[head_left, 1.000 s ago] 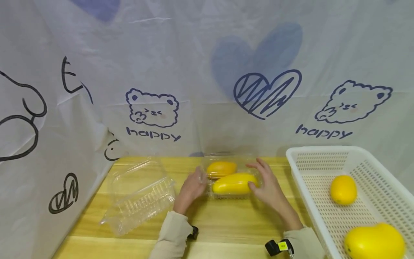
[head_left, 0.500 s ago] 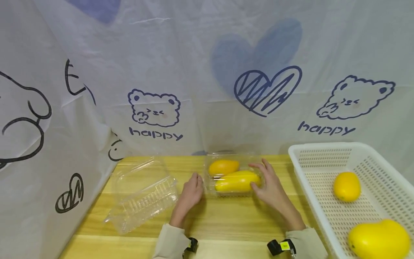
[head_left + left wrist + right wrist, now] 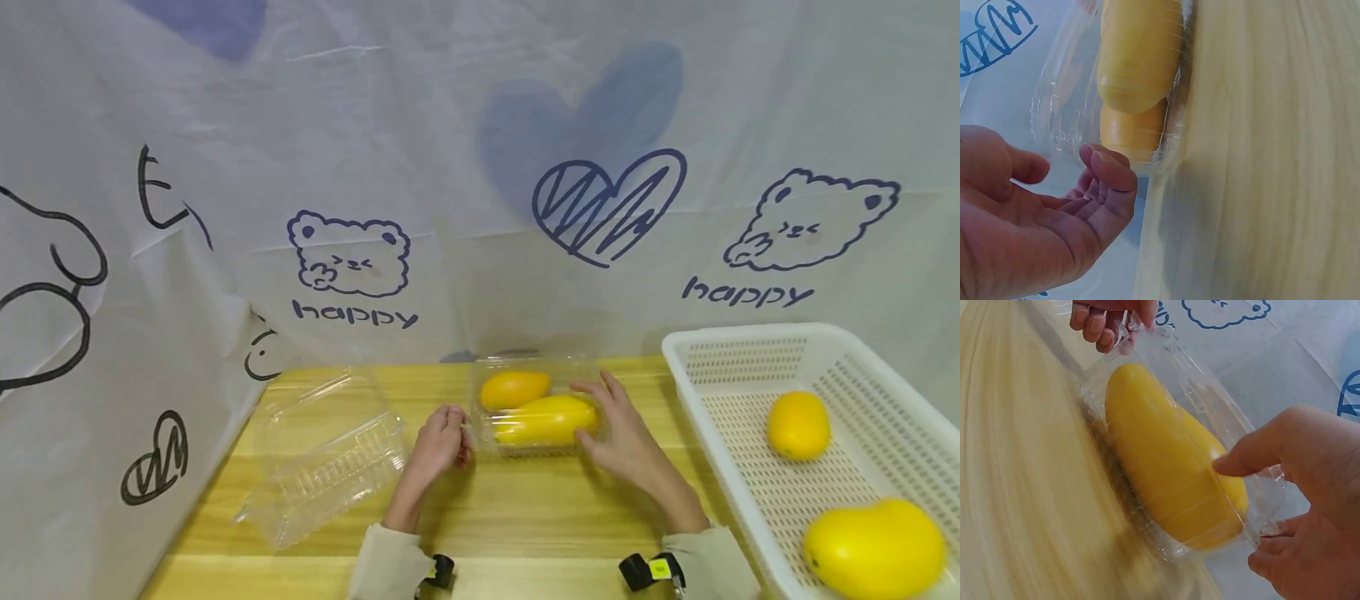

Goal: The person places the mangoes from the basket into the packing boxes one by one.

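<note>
Now right hand [image 3: 628, 442] grips the clear box [image 3: 536, 451]; left hand [image 3: 437, 442] curls, its hold unclear.

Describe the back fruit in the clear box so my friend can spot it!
On the wooden table, find the clear box between the left hand and the right hand. Look inside, on the side nearer the printed cloth. That back fruit looks smaller and more orange than the long yellow fruit in front.

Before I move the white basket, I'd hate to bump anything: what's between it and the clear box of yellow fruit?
In the head view, the right hand at the clear box, then bare wooden table up to the white basket.
</note>
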A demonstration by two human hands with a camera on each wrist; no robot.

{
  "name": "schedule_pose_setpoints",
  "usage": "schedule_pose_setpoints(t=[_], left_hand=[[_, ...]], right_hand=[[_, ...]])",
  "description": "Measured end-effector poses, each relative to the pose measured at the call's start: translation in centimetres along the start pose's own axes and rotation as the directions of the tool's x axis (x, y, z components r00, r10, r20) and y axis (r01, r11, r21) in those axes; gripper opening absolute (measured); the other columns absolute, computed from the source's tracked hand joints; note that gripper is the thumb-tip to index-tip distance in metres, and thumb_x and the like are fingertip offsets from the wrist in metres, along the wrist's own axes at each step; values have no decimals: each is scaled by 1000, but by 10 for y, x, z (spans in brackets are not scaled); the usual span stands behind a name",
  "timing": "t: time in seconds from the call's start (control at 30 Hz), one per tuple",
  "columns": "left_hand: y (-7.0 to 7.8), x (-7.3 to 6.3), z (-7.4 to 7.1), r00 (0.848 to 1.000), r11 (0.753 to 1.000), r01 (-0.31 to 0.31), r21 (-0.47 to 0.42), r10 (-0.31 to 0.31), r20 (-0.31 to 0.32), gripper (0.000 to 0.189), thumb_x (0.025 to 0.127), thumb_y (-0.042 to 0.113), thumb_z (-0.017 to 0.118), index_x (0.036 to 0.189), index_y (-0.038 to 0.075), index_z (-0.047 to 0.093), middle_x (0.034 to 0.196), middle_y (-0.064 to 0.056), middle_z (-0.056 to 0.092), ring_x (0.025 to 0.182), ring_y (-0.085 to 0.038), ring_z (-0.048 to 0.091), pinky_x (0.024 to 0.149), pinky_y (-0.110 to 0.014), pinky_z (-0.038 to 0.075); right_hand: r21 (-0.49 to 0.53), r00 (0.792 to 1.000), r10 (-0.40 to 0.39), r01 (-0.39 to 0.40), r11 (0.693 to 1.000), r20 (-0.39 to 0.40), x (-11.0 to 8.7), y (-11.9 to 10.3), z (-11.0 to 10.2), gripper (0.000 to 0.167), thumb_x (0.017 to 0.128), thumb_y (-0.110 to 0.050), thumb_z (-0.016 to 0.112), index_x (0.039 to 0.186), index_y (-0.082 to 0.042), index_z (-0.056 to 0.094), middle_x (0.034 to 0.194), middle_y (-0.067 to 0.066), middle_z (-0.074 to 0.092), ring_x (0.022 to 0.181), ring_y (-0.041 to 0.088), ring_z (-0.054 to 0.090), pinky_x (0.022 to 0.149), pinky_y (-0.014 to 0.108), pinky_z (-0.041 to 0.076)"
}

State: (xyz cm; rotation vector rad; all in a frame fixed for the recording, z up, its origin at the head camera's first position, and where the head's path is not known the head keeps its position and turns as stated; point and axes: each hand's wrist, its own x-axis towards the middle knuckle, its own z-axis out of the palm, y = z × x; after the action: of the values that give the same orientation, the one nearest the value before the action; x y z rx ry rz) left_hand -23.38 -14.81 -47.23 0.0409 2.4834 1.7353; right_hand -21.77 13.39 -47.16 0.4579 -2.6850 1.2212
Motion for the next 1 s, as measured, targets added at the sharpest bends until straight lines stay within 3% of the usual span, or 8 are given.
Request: schedule_pose_setpoints(t=[0.17,0.3,0.43,0.53,0.6,0.8,0.9,1.0], left_hand=[[2,0,-2,1000,999,-12,42,11,13,32,110,17,40,115,-10,55,75,-15,61,60,-21,57,56,-35,52],[4,-1,-5,998,1000,10,23,-11,61,29,110,15,42,118,-10,53,81,-17,61,64,-21,56,57,-36,53],[6,-2,-7,995,1000,28,6,-29,98,28,110,14,43,121,-11,51,84,-17,58,67,-20,54,59,-38,54],[8,-3,-7,994,1000,19,7,-19,105,28,109,13,44,122,-11,51,83,-17,58,67,-20,54,59,-40,54],[10,-5,-7,994,1000,17,1,-17,104,27,109,13,46,122,-10,52,81,-16,57,67,-20,54,58,-39,54],[9,-4,-7,995,999,21,-40,-17,100,27,108,12,48,122,-11,51,79,-14,56,66,-22,54,56,-37,53],[8,-3,-8,995,998,15,-61,-9,100,28,107,9,48,124,-12,50,81,-15,55,66,-23,54,57,-37,53],[8,-3,-8,995,997,18,-78,-10,102,27,105,6,50,124,-12,50,82,-16,56,67,-22,55,58,-37,53]], right_hand=[[-35,1000,-10,11,999,27,-1,-2,-1,64,87,-8,74,146,-10,50,163,33,14,138,63,32,96,78,36],[-57,1000,-21,21,998,4,-1,-8,-3,59,87,-9,75,143,-10,55,163,30,18,140,60,31,98,78,34],[-39,989,-45,40,998,-139,1,-22,-2,43,88,-7,75,130,-6,64,153,27,40,135,54,42,102,72,37],[19,965,-50,57,998,-257,2,-35,1,28,89,-3,76,116,-3,70,130,20,61,120,43,57,100,61,45],[76,959,-28,52,996,-281,2,-45,4,20,89,-2,75,108,-5,72,115,12,69,107,33,64,93,51,51],[199,985,52,-18,980,-166,-1,-65,15,6,92,-5,73,97,-7,73,87,0,72,77,13,67,68,28,56],[274,995,91,-78,959,-35,-2,-69,24,5,95,-6,70,96,-2,71,79,2,71,69,16,68,63,26,55],[365,984,127,-165,916,126,-4,-71,37,12,98,-8,65,97,2,70,75,7,71,65,24,70,59,33,57]])
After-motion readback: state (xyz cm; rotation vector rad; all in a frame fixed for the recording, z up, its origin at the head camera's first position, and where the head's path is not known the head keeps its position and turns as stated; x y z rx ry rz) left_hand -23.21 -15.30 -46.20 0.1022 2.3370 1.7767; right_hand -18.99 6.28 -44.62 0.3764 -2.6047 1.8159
